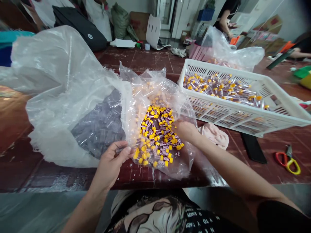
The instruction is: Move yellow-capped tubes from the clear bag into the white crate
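Note:
A clear plastic bag (155, 97) lies open on the dark red table (21, 168), with a heap of small purple pieces with yellow caps (157, 136) inside it. My right hand (186, 129) reaches into the bag's right side, its fingers curled in among the pieces. My left hand (111, 161) rests at the near left of the heap and pinches a thin clear tube (120, 149) between thumb and fingers. A larger milky bag (68, 94) to the left holds many clear tubes (102, 126).
A white slotted crate (240, 113) at the right holds capped, filled tubes. A pink cloth (216, 136), a black flat object (254, 149) and red-and-yellow scissors (289, 160) lie right of my forearm. Another person (227, 14) stands at the back right, behind a second clear bag (230, 51).

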The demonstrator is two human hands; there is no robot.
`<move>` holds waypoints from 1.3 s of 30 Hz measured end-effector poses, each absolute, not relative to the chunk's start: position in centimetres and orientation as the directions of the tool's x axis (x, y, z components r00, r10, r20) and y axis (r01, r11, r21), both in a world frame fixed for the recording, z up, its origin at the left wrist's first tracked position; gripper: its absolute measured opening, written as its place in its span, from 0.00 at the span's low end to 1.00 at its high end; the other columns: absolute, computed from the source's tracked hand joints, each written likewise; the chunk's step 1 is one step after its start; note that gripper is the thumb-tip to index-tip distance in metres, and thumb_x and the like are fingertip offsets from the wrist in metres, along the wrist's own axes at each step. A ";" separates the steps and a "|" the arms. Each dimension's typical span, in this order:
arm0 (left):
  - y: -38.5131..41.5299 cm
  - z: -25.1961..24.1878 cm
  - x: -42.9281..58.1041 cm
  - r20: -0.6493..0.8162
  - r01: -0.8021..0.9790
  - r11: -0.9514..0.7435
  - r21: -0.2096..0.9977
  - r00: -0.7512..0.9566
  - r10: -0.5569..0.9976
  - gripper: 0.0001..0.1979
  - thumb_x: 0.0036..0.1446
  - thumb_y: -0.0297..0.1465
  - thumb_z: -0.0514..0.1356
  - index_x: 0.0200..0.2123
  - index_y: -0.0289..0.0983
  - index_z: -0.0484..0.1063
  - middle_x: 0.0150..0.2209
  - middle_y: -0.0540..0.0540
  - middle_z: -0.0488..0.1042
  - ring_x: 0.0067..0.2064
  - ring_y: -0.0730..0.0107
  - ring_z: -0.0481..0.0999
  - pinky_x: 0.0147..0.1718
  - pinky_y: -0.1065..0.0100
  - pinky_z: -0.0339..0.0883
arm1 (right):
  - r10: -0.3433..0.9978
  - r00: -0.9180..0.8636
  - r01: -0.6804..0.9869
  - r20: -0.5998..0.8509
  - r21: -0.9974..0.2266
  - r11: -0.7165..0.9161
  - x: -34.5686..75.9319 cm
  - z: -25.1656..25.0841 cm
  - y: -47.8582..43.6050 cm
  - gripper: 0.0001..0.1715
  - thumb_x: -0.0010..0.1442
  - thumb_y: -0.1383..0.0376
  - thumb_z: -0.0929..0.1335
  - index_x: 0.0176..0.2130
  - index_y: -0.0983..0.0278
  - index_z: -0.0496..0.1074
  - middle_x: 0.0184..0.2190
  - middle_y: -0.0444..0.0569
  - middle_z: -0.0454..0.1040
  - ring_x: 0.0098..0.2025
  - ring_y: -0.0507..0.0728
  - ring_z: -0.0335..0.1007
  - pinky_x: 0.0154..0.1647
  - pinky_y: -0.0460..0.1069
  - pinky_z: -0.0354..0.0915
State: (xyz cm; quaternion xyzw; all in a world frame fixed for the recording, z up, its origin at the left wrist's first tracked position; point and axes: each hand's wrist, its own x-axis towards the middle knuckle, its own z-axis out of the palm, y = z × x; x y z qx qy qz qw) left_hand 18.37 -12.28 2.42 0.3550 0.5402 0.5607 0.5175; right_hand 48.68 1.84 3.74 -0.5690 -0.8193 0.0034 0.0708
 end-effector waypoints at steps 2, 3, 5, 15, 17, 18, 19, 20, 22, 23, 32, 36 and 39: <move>-12.1 2.1 19.4 -0.129 -0.141 0.102 0.985 -0.198 0.972 0.24 0.52 0.46 0.72 0.42 0.37 0.69 0.34 0.49 0.79 0.33 0.68 0.79 0.36 0.65 0.74 | 0.962 -0.271 0.953 0.035 -0.133 0.273 47.2 1.6 1.8 0.15 0.68 0.60 0.66 0.38 0.65 0.79 0.36 0.56 0.80 0.36 0.59 0.79 0.38 0.51 0.71; -11.9 1.8 19.8 -0.110 -0.103 0.091 0.990 -0.188 0.976 0.24 0.54 0.48 0.70 0.41 0.37 0.69 0.33 0.48 0.79 0.29 0.70 0.77 0.31 0.68 0.72 | 0.965 -0.261 0.952 0.033 -0.155 0.262 47.0 1.1 1.9 0.15 0.67 0.59 0.66 0.37 0.66 0.78 0.36 0.56 0.80 0.36 0.59 0.78 0.38 0.51 0.71; -11.6 1.4 20.6 -0.073 -0.046 0.067 0.997 -0.159 0.985 0.24 0.57 0.52 0.66 0.38 0.37 0.67 0.32 0.49 0.77 0.26 0.73 0.72 0.24 0.71 0.66 | 0.963 -0.264 0.942 0.048 -0.204 0.268 47.2 1.1 1.9 0.14 0.67 0.58 0.67 0.39 0.65 0.77 0.39 0.54 0.80 0.37 0.57 0.78 0.38 0.50 0.71; -10.3 1.6 23.9 -0.028 -0.047 0.032 0.998 0.077 0.997 0.23 0.64 0.52 0.59 0.45 0.38 0.74 0.26 0.53 0.66 0.23 0.76 0.61 0.23 0.71 0.55 | 0.772 -0.448 0.334 0.450 -0.717 0.612 44.2 3.7 -4.9 0.16 0.67 0.57 0.70 0.52 0.59 0.78 0.48 0.49 0.82 0.48 0.57 0.80 0.52 0.54 0.75; -10.3 1.8 24.8 -0.058 -0.142 0.064 0.988 0.040 0.997 0.21 0.62 0.51 0.61 0.42 0.38 0.73 0.27 0.53 0.64 0.24 0.76 0.61 0.23 0.72 0.55 | 0.722 -0.493 0.343 0.485 -0.655 0.673 43.3 3.2 -6.2 0.19 0.71 0.59 0.66 0.58 0.57 0.75 0.54 0.50 0.79 0.55 0.58 0.78 0.58 0.57 0.73; -10.3 1.8 25.3 -0.090 -0.190 0.091 0.977 0.015 0.996 0.21 0.61 0.50 0.63 0.41 0.38 0.73 0.27 0.53 0.64 0.24 0.77 0.61 0.23 0.72 0.56 | 0.706 -0.509 0.354 0.493 -0.627 0.694 43.1 2.8 -6.7 0.22 0.71 0.60 0.66 0.62 0.57 0.72 0.58 0.51 0.77 0.58 0.59 0.76 0.60 0.59 0.73; -10.4 1.8 25.8 -0.128 -0.237 0.123 0.964 -0.004 0.992 0.20 0.60 0.50 0.63 0.41 0.38 0.72 0.28 0.53 0.65 0.25 0.77 0.63 0.24 0.72 0.57 | 0.695 -0.515 0.369 0.501 -0.603 0.708 43.0 2.5 -7.2 0.26 0.70 0.59 0.66 0.65 0.57 0.68 0.60 0.52 0.74 0.60 0.60 0.74 0.61 0.61 0.72; -10.5 1.8 26.3 -0.164 -0.280 0.154 0.948 -0.015 0.986 0.20 0.60 0.50 0.64 0.40 0.38 0.72 0.29 0.52 0.67 0.26 0.76 0.64 0.24 0.72 0.58 | 0.693 -0.513 0.389 0.506 -0.583 0.713 42.9 2.1 -7.5 0.30 0.69 0.58 0.67 0.67 0.57 0.65 0.62 0.54 0.72 0.61 0.61 0.72 0.61 0.63 0.72; -10.7 1.9 27.1 -0.196 -0.339 0.177 0.924 -0.025 0.980 0.20 0.60 0.49 0.64 0.41 0.38 0.72 0.32 0.50 0.71 0.30 0.74 0.69 0.29 0.71 0.63 | 0.698 -0.498 0.436 0.515 -0.547 0.715 43.2 1.7 -7.7 0.35 0.67 0.56 0.70 0.69 0.58 0.61 0.62 0.56 0.72 0.61 0.64 0.72 0.60 0.65 0.72; -10.8 1.9 27.3 -0.185 -0.350 0.164 0.922 -0.027 0.982 0.19 0.60 0.49 0.64 0.41 0.38 0.72 0.35 0.48 0.73 0.34 0.71 0.72 0.33 0.70 0.66 | 0.694 -0.501 0.451 0.518 -0.527 0.720 43.4 1.6 -7.6 0.36 0.66 0.54 0.70 0.68 0.58 0.61 0.60 0.56 0.73 0.61 0.65 0.72 0.59 0.66 0.73; -10.8 4.9 27.0 0.065 -0.149 -0.053 0.987 0.074 0.995 0.16 0.66 0.45 0.59 0.46 0.38 0.75 0.47 0.42 0.78 0.51 0.60 0.76 0.56 0.59 0.67 | 0.555 -0.646 0.522 0.524 -0.228 0.822 44.0 5.1 -7.4 0.41 0.62 0.47 0.71 0.66 0.63 0.61 0.59 0.60 0.73 0.60 0.68 0.72 0.53 0.62 0.76; -10.1 4.8 22.0 0.270 0.365 -0.217 0.906 -0.101 0.957 0.16 0.68 0.43 0.57 0.51 0.41 0.74 0.50 0.41 0.78 0.52 0.56 0.76 0.55 0.57 0.67 | 0.660 -0.405 0.740 0.633 -0.197 0.643 48.8 8.9 -3.3 0.33 0.63 0.49 0.70 0.60 0.63 0.66 0.50 0.59 0.76 0.50 0.65 0.76 0.49 0.59 0.74; -8.8 3.0 16.4 0.440 0.849 -0.024 0.528 -0.250 0.863 0.19 0.67 0.43 0.56 0.52 0.36 0.73 0.52 0.34 0.75 0.57 0.43 0.70 0.58 0.47 0.60 | 0.670 -0.018 0.935 0.742 -0.226 0.274 56.7 13.0 2.2 0.43 0.60 0.48 0.72 0.63 0.71 0.63 0.54 0.68 0.71 0.57 0.69 0.70 0.57 0.62 0.66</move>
